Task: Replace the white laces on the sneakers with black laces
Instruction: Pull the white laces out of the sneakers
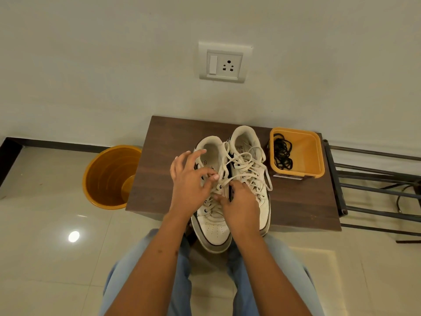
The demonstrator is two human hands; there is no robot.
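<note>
My left hand (190,179) pinches the white lace (222,176) on the left sneaker (214,226) on the table (159,174); right hand (241,206) fingers curl on the same lace. Black laces (282,153) in tub (307,153).

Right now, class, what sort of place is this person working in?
Probably a room in a home: a small wooden table against a plain wall with a switch and socket plate, glossy floor tiles, and a metal rack beside it.
</note>
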